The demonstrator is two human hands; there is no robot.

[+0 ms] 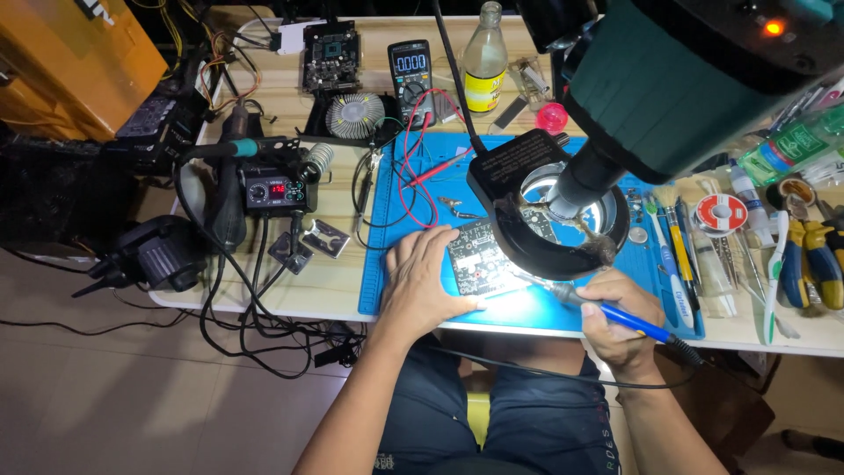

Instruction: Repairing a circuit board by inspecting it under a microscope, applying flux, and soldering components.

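A left hand (420, 286) lies flat, fingers pressed together, on the near-left edge of a green circuit board (482, 258) resting on a blue silicone mat (391, 224) under a black ring-lit microscope (547, 207); the right hand (617, 318) pinches a blue-handled soldering iron (615, 314), tip touching the board's right edge.

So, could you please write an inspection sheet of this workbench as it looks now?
Surface: blue silicone work mat on a pale wooden table.
Job's things: green circuit board under a black ring-lit microscope head; blue-handled soldering iron.
Clutter: black multimeter, glass bottle, solder reel, yellow-handled pliers, black soldering station.
Grippers: left hand presses flat beside the board; right hand grips the iron.
Cables: red and black leads cross the mat; black cords hang off the edge.
Surroundings: tiled floor, dim.
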